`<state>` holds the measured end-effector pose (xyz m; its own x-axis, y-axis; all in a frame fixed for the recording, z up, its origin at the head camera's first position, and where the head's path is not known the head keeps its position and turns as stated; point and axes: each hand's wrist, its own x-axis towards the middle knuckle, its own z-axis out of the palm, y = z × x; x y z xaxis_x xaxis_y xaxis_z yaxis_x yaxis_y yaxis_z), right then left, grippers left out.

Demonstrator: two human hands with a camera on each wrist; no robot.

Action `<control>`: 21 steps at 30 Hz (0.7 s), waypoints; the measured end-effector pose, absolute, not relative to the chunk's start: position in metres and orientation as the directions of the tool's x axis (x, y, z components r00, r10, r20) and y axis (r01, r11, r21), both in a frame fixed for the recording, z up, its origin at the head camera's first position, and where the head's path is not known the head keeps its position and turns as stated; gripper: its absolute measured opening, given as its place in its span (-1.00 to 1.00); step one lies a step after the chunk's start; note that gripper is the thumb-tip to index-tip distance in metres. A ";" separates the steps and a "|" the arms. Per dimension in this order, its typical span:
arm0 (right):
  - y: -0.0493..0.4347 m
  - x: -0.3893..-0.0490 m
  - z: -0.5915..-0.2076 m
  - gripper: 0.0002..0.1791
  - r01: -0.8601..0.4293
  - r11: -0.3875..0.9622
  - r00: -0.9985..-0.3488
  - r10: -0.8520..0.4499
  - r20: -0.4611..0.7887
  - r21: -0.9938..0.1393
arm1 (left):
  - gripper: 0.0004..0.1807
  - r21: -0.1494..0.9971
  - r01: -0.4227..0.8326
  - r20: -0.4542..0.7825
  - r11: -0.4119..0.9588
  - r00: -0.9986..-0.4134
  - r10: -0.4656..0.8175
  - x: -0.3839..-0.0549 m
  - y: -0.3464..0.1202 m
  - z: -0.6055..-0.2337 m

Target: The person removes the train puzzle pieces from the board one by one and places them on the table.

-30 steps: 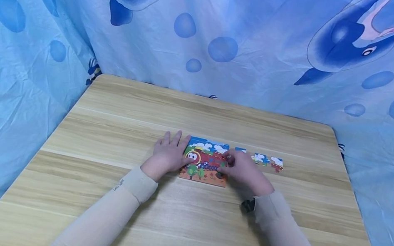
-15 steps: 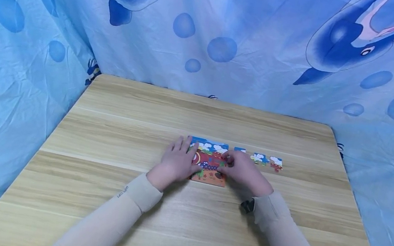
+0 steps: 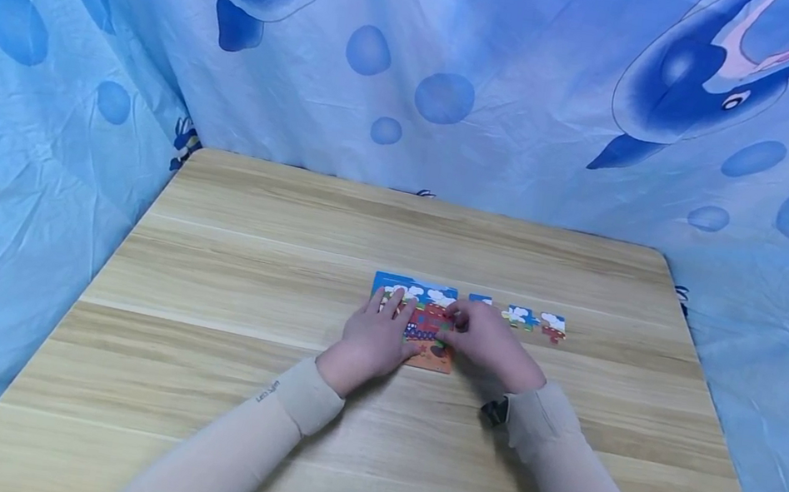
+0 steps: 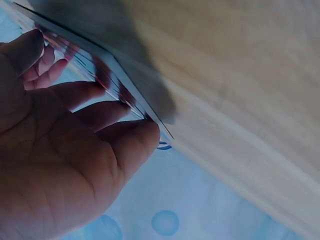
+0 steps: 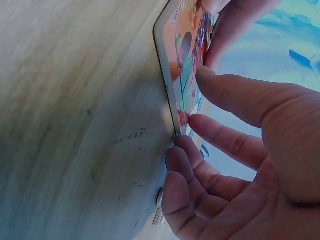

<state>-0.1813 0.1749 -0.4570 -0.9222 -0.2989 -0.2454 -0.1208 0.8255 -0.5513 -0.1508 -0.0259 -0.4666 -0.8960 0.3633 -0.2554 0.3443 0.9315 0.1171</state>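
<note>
A person's left hand (image 3: 374,336), fingers spread, covers part of a picture puzzle (image 3: 427,321) at nine o'clock from the right hand (image 3: 487,340), whose thumb and forefinger stand apart, any pinch unclear.

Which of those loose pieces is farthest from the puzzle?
The rightmost piece, white above and red below; the middle piece and the partly hidden piece both lie nearer the puzzle.

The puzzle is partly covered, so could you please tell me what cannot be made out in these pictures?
Head view: the left hand covers the lower left of the puzzle.
Head view: the right hand hides the lower part of the nearest loose piece.
Left wrist view: the puzzle's picture, too edge-on to make out.
</note>
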 end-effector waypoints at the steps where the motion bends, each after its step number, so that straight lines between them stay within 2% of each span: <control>1: 0.175 -0.181 -0.457 -0.58 -0.121 0.826 -0.923 -0.298 -0.245 -0.551 | -0.11 0.121 0.338 -0.256 0.933 -0.898 0.358 -0.150 -0.025 -0.466; 8: 0.175 -0.182 -0.459 -0.62 -0.113 0.823 -0.924 -0.293 -0.245 -0.557 | -0.08 0.123 0.310 -0.269 0.943 -0.904 0.332 -0.151 -0.022 -0.467; 14: 0.178 -0.184 -0.460 -0.74 -0.155 0.823 -0.922 -0.320 -0.220 -0.547 | -0.07 0.132 0.297 -0.280 0.946 -0.904 0.323 -0.153 -0.021 -0.467; 21: 0.176 -0.187 -0.461 -0.69 -0.167 0.822 -0.930 -0.314 -0.190 -0.544 | -0.06 0.142 0.287 -0.281 0.947 -0.906 0.316 -0.152 -0.021 -0.466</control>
<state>-0.1867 0.1763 -0.4609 -0.9301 -0.3145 -0.1897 -0.1670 0.8222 -0.5441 -0.1523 -0.0206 -0.4658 -0.9060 0.3163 -0.2813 0.2867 0.9474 0.1421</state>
